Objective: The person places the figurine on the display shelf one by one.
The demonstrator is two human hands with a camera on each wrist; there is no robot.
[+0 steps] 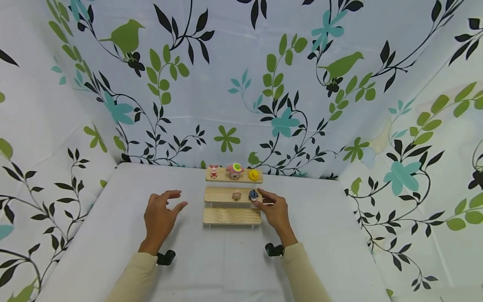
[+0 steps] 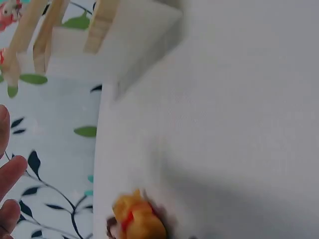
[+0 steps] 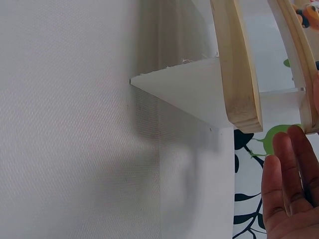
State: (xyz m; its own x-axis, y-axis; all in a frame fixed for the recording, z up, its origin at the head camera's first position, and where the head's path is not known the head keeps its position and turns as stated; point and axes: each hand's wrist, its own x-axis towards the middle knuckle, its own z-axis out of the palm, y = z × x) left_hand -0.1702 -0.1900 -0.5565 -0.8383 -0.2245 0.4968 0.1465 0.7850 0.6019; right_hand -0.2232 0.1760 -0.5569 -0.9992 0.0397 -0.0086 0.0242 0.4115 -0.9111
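The person's right hand (image 1: 275, 209) pinches a dark blue figurine (image 1: 253, 195) between thumb and index finger at the right end of the middle board (image 1: 219, 194) of a three-step wooden stand; the right wrist view shows its other fingers (image 3: 271, 186) extended beside the board ends. The left hand (image 1: 160, 214) is raised to the left of the stand, thumb and index finger apart with a gap between them, gripping nothing. On the middle board, just left of the dark blue figurine, sits a small tan figurine (image 1: 236, 195). The top board (image 1: 220, 178) bears a pink-and-white figurine (image 1: 214, 171) towards its left end, a larger pink figurine (image 1: 235, 170) with a green and yellow top near its middle, and a yellow duck (image 1: 254, 175) by its right end. The lowest board (image 1: 232, 216) is nearest the person. The stand is near the back edge of the worktop (image 1: 226, 268), about midway between the back corners. In the left wrist view, a blurred orange figure (image 2: 142, 221) with a red band shows against the worktop, partly cut off; whether it touches the left hand, I cannot tell. Behind the back edge hangs a leaf-patterned cloth (image 1: 211, 96)
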